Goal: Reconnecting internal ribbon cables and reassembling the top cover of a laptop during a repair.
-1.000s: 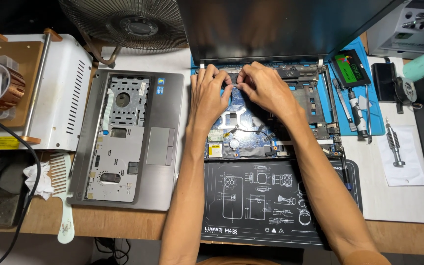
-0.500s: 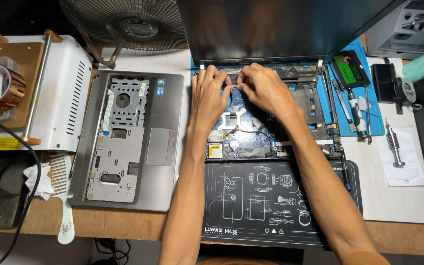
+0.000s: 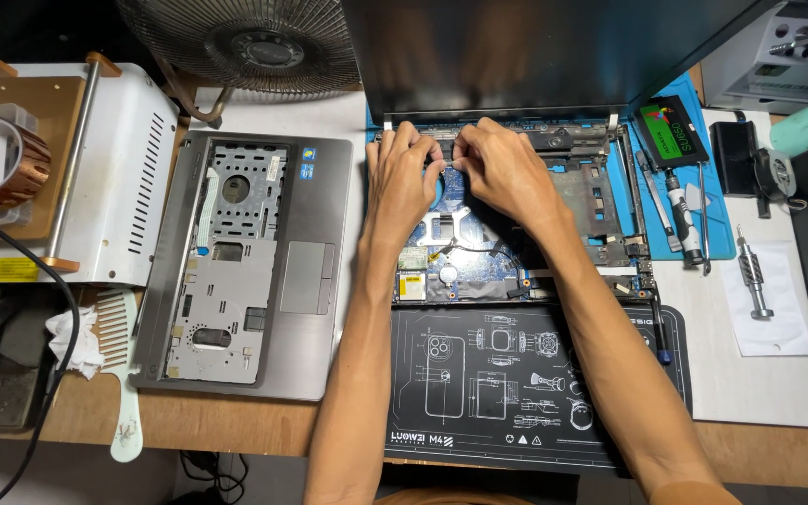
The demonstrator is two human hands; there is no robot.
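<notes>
Opened laptop base [image 3: 516, 234], long axis 9-to-3 o'clock, on tabletop [image 3: 236, 425]. Left hand [image 3: 402, 182] and right hand [image 3: 507, 168] together at its 12 o'clock edge, fingertips pinching a small part; grip detail unclear.

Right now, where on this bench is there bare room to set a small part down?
The black mat is bare between the forearms. White sheet is free below the screwdriver. Crowded: the open laptop base under both hands, and the blue mat.
</notes>
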